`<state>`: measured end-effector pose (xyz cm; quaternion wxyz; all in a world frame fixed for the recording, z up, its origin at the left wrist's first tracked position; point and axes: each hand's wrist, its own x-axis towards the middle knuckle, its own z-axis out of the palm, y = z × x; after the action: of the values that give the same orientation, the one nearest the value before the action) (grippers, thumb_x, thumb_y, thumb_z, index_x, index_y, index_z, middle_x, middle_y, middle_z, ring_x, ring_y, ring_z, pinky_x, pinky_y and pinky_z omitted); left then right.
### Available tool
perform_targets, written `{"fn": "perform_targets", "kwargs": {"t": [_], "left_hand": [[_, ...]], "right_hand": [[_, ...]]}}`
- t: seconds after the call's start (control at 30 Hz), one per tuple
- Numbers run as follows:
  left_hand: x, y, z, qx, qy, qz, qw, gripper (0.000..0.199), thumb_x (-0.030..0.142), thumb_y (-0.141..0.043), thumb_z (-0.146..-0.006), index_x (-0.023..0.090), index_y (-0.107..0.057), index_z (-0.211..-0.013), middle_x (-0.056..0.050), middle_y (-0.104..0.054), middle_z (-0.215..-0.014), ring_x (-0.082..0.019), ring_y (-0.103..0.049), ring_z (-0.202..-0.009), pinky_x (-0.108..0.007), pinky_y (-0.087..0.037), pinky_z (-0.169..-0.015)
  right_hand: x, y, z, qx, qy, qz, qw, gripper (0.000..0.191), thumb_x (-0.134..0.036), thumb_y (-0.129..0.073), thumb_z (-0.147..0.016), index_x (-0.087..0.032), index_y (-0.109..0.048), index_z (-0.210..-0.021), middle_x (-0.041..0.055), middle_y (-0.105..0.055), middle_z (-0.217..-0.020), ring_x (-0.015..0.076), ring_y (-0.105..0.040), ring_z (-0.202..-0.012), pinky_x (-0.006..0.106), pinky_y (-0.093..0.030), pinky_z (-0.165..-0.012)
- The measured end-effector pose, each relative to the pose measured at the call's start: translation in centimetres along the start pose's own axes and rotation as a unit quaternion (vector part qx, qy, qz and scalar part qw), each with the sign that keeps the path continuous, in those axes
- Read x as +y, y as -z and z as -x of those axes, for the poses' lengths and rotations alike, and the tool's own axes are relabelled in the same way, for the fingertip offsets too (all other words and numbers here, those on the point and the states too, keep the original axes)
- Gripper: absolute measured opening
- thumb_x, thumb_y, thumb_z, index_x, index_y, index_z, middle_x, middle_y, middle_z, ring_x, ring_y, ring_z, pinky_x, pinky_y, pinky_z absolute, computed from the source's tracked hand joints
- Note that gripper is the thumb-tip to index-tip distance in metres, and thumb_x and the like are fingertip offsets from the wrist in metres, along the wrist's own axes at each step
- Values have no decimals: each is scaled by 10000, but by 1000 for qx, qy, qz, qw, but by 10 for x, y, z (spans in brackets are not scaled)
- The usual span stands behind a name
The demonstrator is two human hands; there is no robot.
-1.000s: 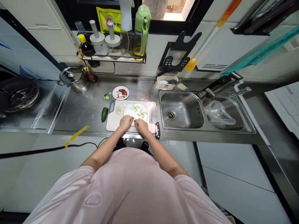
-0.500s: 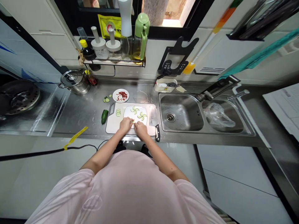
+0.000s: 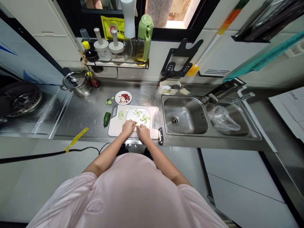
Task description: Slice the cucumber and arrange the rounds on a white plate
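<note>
My left hand [image 3: 129, 127] and my right hand [image 3: 143, 131] meet over the near edge of a white plate [image 3: 130, 114]. Their fingers are bent and pinched around small pale green cucumber slices [image 3: 135, 124], mostly hidden by the fingertips. On the plate lie two pinwheels of cucumber slices, one at the top [image 3: 137, 112] and one to the right [image 3: 144, 119]. The plate rests on a cutting board [image 3: 115, 126], where a short stack of cucumber slices [image 3: 121, 115] sits to the left. A knife [image 3: 161, 136] lies at the board's right edge.
Left of the board are a cucumber piece [image 3: 106, 119] and cucumber scraps [image 3: 108, 101]. Behind it stands a small plate [image 3: 117, 99] of chopped red pieces. A steel pot [image 3: 78, 85] is back left; a sink [image 3: 187, 123] is right. A bottle shelf [image 3: 111, 64] hangs above.
Both hands stay at the plate's near edge with hardly any movement of the fingers. The whole view has shifted very slightly; the slices on the plate look the same.
</note>
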<state>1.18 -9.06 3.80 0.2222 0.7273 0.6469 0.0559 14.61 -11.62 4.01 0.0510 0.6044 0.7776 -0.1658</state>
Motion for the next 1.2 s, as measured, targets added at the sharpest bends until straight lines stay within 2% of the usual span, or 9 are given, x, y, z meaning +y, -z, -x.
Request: {"fn": "perform_targets", "kwargs": {"t": [0.37,0.53,1.2], "left_hand": [[1,1,0,0,6,-2,1000,259,288,-509,-874,286,-643,-1095,-41,-604,-1047,-187,-511,-1028,-277,-411,-838],[1,1,0,-1,5,-1,1000,260,288,-501,-877,288,-639,-1097,-40,-601,-1054,-184,-508,-1036,-276,-409,-840],[5,3,4,2,21,-1,1000,272,306,-487,-885,292,-627,-1118,-46,-598,-1063,-184,-508,-1032,-274,-409,-832]], "right_hand": [[2,-1,0,14,-7,-19,1000,394,-324,-250,-990,-231,-606,-1129,91,-558,-1025,192,-494,-902,265,-367,-710],[6,-1,4,33,17,-28,999,393,-347,-248,-991,-256,-596,-1148,76,-561,-991,187,-494,-907,253,-350,-705],[5,1,1,12,12,-18,1000,407,-368,-248,-991,-242,-621,-1097,81,-541,-1012,180,-495,-900,253,-362,-707]]}}
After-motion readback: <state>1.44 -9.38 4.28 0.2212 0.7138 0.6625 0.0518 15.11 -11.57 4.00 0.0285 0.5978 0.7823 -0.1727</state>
